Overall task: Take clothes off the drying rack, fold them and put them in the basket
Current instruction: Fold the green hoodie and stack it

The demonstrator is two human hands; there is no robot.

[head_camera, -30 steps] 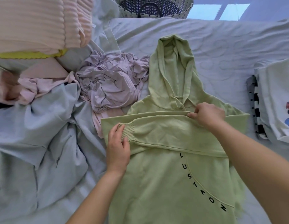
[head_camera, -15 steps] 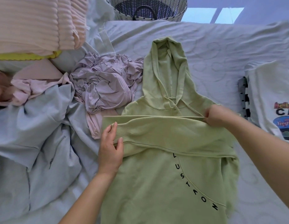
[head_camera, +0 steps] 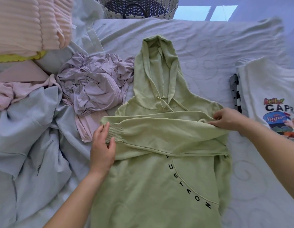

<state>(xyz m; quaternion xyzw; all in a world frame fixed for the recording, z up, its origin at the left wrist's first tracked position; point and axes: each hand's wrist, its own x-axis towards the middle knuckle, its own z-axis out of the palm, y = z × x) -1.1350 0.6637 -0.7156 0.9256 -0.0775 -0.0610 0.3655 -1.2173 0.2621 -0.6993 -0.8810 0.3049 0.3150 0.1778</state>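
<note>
My left hand lies flat on the ribbed cuff of the green hoodie, fingers loose, thumb on the cuff's lower edge, pressing rather than grasping. That sleeve runs straight across the chest, cuff at the left side of the garment. My right hand is over at the hoodie's right shoulder, grip clenched in a pinch on a bunch of the green fabric where the sleeve folds back. The hoodie lies face up on the bed, hood pointing away from me, drawstrings loose below the neck opening, black letters curving down the front along a seam.

Left of it, touching the hoodie's edge, sits a crumpled mauve garment. Further left, a pale blue zip jacket sprawls in a heap, with a rumpled pink garment above it. At the top left corner, a peach ribbed blanket rests over something with a yellow scalloped edge.

On my right, well apart from the hoodie, a folded white T-shirt with a colourful cartoon print lies on the bed, and a black-and-white patterned cloth peeks out from under its left edge. The woven laundry basket stands beyond the far edge of the bed, straight ahead, its dark handle showing inside the rim.
</note>
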